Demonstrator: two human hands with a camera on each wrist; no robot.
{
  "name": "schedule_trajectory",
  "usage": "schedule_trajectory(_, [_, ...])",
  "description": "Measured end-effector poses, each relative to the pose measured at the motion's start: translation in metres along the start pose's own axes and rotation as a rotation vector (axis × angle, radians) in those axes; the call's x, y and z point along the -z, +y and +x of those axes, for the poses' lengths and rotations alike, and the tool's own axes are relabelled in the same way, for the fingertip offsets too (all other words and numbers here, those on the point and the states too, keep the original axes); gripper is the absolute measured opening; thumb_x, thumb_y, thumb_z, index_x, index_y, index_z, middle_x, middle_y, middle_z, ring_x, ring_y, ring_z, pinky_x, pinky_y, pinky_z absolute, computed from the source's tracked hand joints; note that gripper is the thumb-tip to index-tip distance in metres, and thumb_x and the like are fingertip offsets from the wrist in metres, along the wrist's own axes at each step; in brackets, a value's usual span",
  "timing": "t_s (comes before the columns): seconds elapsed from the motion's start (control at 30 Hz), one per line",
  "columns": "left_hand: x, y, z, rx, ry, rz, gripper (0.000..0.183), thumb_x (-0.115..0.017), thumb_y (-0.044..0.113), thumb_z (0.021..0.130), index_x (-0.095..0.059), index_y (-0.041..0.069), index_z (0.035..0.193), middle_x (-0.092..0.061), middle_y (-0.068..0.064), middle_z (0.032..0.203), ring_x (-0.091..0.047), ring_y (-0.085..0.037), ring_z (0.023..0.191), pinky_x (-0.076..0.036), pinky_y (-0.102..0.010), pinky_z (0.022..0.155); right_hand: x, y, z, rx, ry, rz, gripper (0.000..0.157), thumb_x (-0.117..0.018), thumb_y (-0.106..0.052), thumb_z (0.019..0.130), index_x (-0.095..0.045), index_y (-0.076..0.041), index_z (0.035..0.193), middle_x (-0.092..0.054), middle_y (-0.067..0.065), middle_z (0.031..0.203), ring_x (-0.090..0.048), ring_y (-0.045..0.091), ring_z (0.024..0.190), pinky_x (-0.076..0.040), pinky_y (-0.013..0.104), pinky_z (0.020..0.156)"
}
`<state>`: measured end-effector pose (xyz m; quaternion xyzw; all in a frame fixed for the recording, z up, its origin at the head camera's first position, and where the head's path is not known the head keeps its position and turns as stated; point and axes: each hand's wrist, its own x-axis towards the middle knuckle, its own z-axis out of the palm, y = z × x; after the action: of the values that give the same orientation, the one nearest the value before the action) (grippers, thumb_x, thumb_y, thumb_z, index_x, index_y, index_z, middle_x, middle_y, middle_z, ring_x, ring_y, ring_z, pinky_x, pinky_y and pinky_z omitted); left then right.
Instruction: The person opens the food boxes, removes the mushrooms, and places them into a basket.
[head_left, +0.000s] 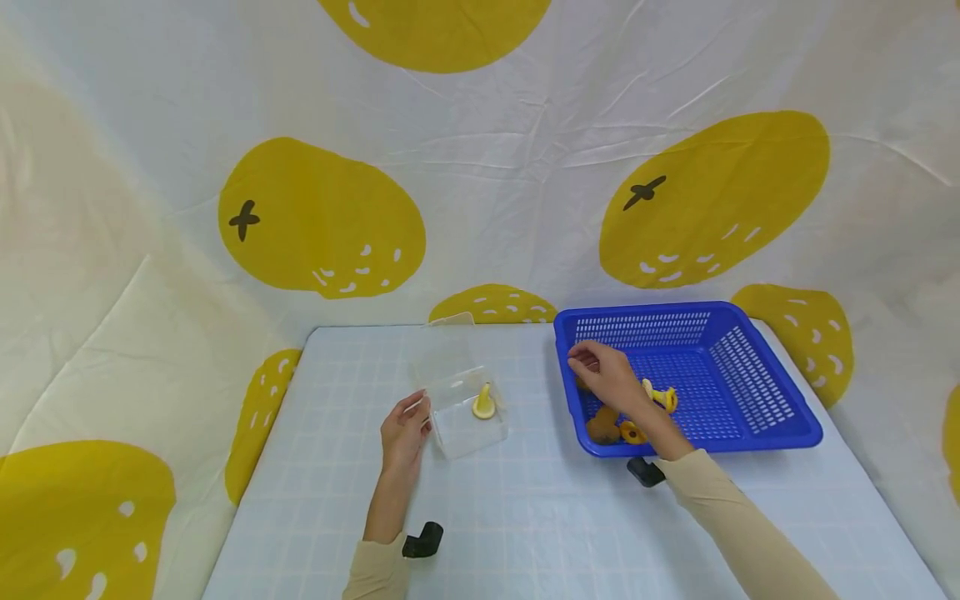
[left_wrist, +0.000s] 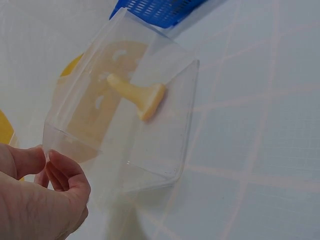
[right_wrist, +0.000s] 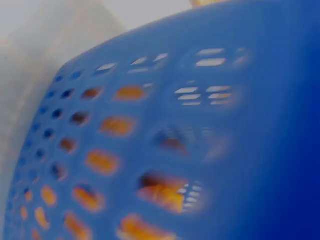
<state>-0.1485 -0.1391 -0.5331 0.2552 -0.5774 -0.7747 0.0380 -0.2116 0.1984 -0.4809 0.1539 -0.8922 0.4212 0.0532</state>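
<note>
My left hand [head_left: 405, 429] pinches the left edge of a clear plastic box [head_left: 450, 429] between thumb and fingers. The box's see-through lid [head_left: 442, 354] stands raised behind it. Inside lies a small yellow piece [head_left: 483, 404] with a narrow stalk and a flared round base; the left wrist view shows this yellow piece [left_wrist: 137, 95] through the clear wall. Over the left side of a blue basket [head_left: 690, 367], my right hand [head_left: 611, 379] hangs with bent fingers. Whether it holds anything is hidden. In the right wrist view, the basket's perforated wall [right_wrist: 165, 115] blocks the hand.
Brown rounded pieces [head_left: 602, 427], a yellow ring-like piece [head_left: 632, 432] and another yellow piece [head_left: 663, 398] lie at the basket's left. The light checked table [head_left: 510, 517] meets a curtain [head_left: 510, 200] with yellow fruit prints at the back.
</note>
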Motion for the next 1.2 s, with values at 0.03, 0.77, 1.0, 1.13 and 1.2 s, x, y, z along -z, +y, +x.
schedule_trajectory(0.03, [0.000,0.000,0.000,0.000,0.001,0.000,0.038,-0.068,0.010,0.101,-0.059,-0.006,0.135,-0.063,-0.016,0.114,-0.063,-0.021,0.096,-0.054,-0.026,0.078,-0.001,-0.004,0.001,0.007,0.000,0.006,0.016,-0.066,-0.006,0.101,-0.068,0.004,0.113,-0.071,0.015,0.102,-0.068,0.029,0.093,-0.058,0.047,0.085])
schedule_trajectory(0.77, [0.002,-0.001,0.001,-0.042,-0.028,-0.019,0.037,-0.066,0.006,0.101,-0.059,-0.009,0.134,-0.065,-0.010,0.104,-0.061,-0.014,0.084,-0.051,-0.020,0.068,-0.039,-0.065,0.018,0.078,-0.108,0.090,0.015,-0.069,-0.009,0.099,-0.068,-0.001,0.112,-0.071,0.010,0.104,-0.068,0.024,0.095,-0.058,0.041,0.089])
schedule_trajectory(1.0, [0.001,0.001,-0.002,-0.039,-0.032,-0.009,0.037,-0.066,0.007,0.101,-0.059,-0.008,0.134,-0.063,-0.005,0.102,-0.059,-0.013,0.086,-0.050,-0.021,0.071,-0.064,-0.076,0.024,0.146,-0.191,0.119,0.017,-0.069,-0.006,0.099,-0.067,0.001,0.114,-0.071,0.014,0.108,-0.068,0.025,0.097,-0.058,0.038,0.089])
schedule_trajectory(1.13, [0.002,0.001,-0.002,-0.038,-0.030,-0.006,0.037,-0.067,0.008,0.100,-0.059,-0.008,0.134,-0.063,-0.002,0.100,-0.057,-0.009,0.082,-0.050,-0.020,0.070,-0.075,-0.082,0.026,0.168,-0.240,0.121,0.018,-0.069,-0.003,0.098,-0.067,0.002,0.114,-0.070,0.015,0.109,-0.067,0.026,0.097,-0.058,0.039,0.089])
schedule_trajectory(1.2, [0.002,0.002,-0.001,-0.036,-0.024,-0.010,0.038,-0.068,0.007,0.100,-0.060,-0.008,0.133,-0.063,-0.001,0.099,-0.056,-0.008,0.081,-0.050,-0.020,0.069,-0.081,-0.083,0.027,0.177,-0.272,0.120,0.019,-0.069,-0.002,0.098,-0.066,0.004,0.116,-0.069,0.017,0.110,-0.066,0.026,0.098,-0.057,0.040,0.091])
